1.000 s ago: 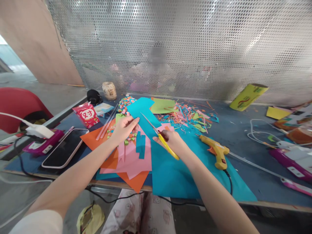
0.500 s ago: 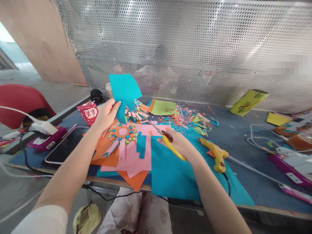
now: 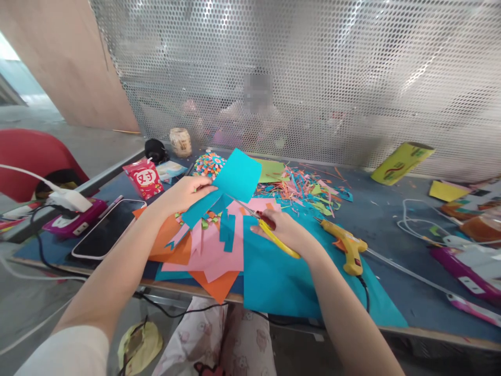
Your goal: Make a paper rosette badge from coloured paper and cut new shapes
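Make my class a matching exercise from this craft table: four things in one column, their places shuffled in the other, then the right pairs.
Things
1. Scissors
2. Hot glue gun
3. Smartphone
4. Blue paper piece

Places
A. Beside the purple power strip at the table's left end
B. Held in the person's left hand
C. Lying at the large blue sheet's right side
D. Held in the person's right hand

Right pairs: 1-D, 2-C, 3-A, 4-B
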Demonstrator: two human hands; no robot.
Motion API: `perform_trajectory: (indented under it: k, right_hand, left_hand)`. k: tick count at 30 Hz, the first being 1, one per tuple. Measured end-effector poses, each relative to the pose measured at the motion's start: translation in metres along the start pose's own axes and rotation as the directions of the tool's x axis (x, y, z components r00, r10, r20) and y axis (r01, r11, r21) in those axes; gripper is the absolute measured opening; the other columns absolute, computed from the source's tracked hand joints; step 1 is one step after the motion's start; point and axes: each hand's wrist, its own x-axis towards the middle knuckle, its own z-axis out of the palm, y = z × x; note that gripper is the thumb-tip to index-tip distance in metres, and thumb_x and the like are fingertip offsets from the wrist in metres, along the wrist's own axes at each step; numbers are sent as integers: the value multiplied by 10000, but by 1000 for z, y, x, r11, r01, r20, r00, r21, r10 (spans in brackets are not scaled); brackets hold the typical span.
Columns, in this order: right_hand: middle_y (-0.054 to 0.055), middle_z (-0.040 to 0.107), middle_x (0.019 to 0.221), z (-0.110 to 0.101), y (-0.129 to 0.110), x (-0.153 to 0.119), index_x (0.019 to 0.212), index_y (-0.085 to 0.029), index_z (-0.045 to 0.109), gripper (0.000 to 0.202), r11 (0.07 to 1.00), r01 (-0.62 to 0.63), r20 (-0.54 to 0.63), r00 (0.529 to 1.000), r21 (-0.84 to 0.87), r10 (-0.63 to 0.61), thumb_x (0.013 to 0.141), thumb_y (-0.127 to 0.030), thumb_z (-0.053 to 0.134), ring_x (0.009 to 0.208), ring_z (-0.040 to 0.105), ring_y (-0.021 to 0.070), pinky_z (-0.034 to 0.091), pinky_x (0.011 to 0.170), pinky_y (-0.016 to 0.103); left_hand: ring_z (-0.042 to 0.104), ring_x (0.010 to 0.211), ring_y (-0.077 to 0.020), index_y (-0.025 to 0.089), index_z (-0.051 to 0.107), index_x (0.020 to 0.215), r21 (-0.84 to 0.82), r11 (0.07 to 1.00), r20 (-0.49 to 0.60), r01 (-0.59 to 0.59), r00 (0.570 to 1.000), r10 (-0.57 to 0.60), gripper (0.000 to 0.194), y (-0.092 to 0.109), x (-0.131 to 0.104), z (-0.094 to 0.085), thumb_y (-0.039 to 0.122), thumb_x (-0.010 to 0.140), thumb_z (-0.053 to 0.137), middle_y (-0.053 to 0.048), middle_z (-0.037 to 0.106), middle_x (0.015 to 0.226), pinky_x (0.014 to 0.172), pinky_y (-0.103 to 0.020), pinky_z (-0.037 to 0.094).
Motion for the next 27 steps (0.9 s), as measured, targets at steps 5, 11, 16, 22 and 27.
perform_trajectory:
  k: [5, 11, 16, 22, 27]
  right_hand:
    - [29, 560, 730, 1, 1, 1, 850, -184, 602, 297, 999, 17, 12, 1000, -32, -16, 783, -473, 597, 582, 477, 130, 311, 524, 232]
    - [6, 520, 654, 2, 1, 1, 777, -184, 594, 350, 999, 28, 26, 999, -25, -27, 770, -534, 581, 526, 439, 115, 285, 502, 236]
    - [-1, 498, 631, -1, -3, 0, 717, -185, 566, 322, 999, 19, 45, 999, -47, -17, 789, -499, 571, 518, 417, 109, 264, 498, 239]
    - [-8, 470, 619, -2, -4, 1, 652, -188, 493, 366, 994, 46, 45, 998, -102, -41, 796, -519, 555, 520, 374, 103, 224, 495, 244]
    - [-15, 454, 588, -2, -3, 2, 632, -188, 483, 402, 995, 43, 42, 998, -85, -40, 786, -553, 546, 522, 367, 104, 215, 492, 247]
  left_hand:
    - [510, 621, -145, 195, 594, 674, 1, 999, 54, -41, 998, 41, 255, 0, 0, 2, 399, 809, 520, -4, 574, 656, 594, -229, 380]
    - [473, 603, -134, 192, 545, 599, 4, 998, 84, -65, 994, 64, 278, -1, 1, 2, 387, 797, 542, 8, 517, 614, 589, -231, 371]
    - [485, 594, -127, 194, 603, 819, -46, 999, 42, -19, 999, 21, 197, -4, -1, 3, 385, 779, 576, 19, 545, 642, 575, -224, 376]
    - [470, 600, -122, 186, 578, 931, -66, 998, 38, 7, 999, -4, 260, -2, -2, 2, 389, 768, 590, 31, 534, 643, 590, -223, 375]
    - [448, 572, -109, 191, 581, 946, -43, 999, 35, -7, 999, 8, 262, -6, -1, 4, 399, 787, 574, 48, 489, 607, 574, -213, 374]
